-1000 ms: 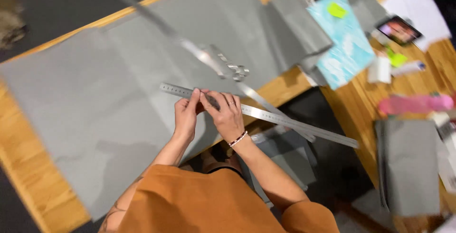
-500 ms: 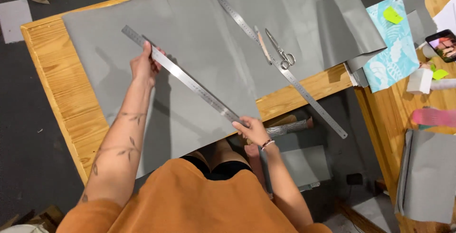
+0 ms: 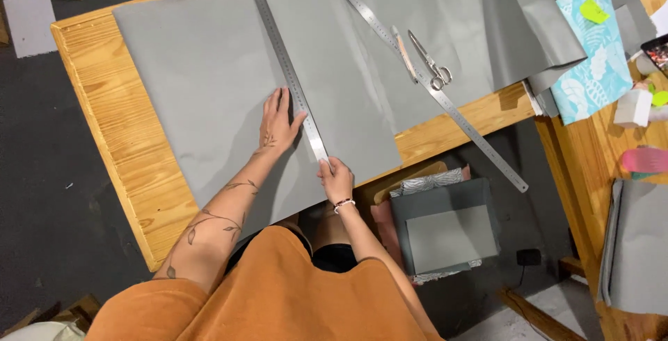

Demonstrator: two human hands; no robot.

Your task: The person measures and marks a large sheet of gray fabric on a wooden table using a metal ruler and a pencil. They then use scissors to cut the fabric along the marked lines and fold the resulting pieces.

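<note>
Steel ruler [image 3: 289,76], long, lying lengthwise on a grey fabric sheet [image 3: 202,69] spread over a wooden table [image 3: 104,125]. Left hand [image 3: 277,122] flat and open, pressing beside the ruler's middle; right hand [image 3: 337,177] pinching its near end. Second long ruler [image 3: 445,97] and scissors [image 3: 431,62] lie apart, further right on the fabric.

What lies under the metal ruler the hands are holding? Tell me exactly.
The metal ruler lies flat on a grey sheet spread over the wooden table. The left hand presses beside it; the right hand holds its near end. The tabletop below is covered.
</note>
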